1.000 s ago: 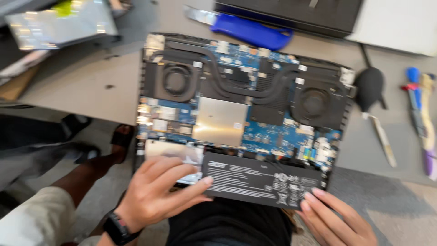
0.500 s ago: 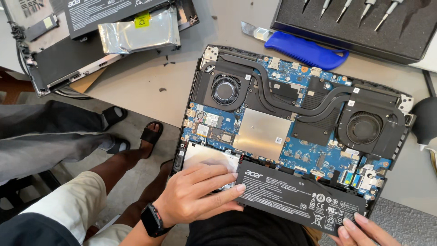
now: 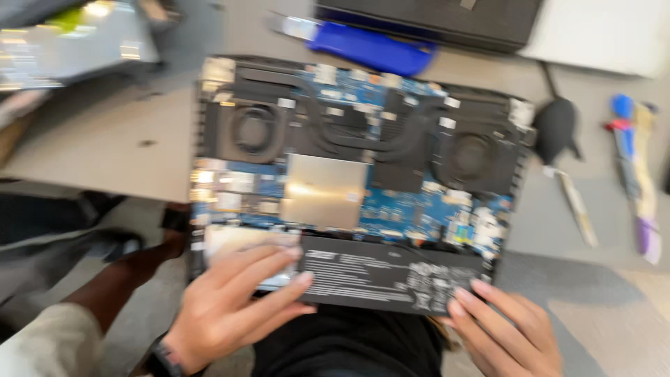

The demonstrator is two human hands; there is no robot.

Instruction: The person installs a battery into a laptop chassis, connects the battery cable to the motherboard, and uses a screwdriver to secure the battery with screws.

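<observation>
Grey table (image 3: 105,146); opened laptop (image 3: 363,174); hands (image 3: 230,307)

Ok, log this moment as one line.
left hand: fingers on black battery left end | right hand: fingertips at battery right end | opened laptop: on grey table, fans and board exposed | image blurred

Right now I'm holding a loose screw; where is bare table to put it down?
Bare grey table lies left of the opened laptop, below the silver bag. Crowded on the right: black air blower and hand tools.
</observation>
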